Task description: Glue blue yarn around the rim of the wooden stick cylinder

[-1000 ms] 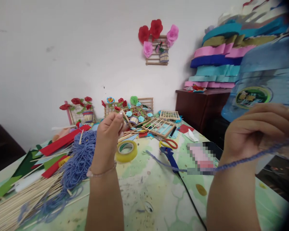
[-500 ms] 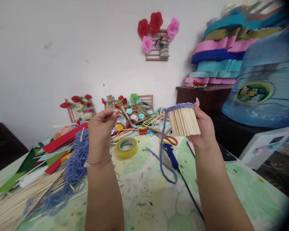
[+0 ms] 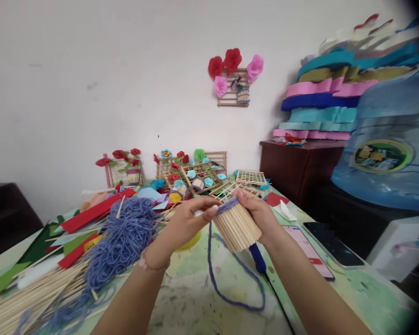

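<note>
A small basket of pale wooden sticks (image 3: 238,228), tilted, is held up over the table between my two hands. Blue-purple yarn (image 3: 226,207) bands its upper edge, and a loose tail (image 3: 212,274) hangs from the left in a long loop. My right hand (image 3: 260,214) grips the right side, with fingers over the top edge. At the upper left edge, the thumb and fingers of my left hand (image 3: 193,218) close on the yarn-wrapped rim. Behind the basket a blue glue gun (image 3: 257,260) is partly hidden, as is a roll of yellow tape (image 3: 192,239).
Left of my hands lie a heap of blue-purple yarn (image 3: 125,232) and a bundle of thin sticks (image 3: 38,288). Stick frames with paper flowers (image 3: 195,174) stand along the wall. Two phones (image 3: 331,244) lie at the right, near a large water bottle (image 3: 387,139).
My left hand has come right and down, from apart to touching the basket's rim. My right hand has brought the basket lower and left, turning it. The view has tilted up slightly.
</note>
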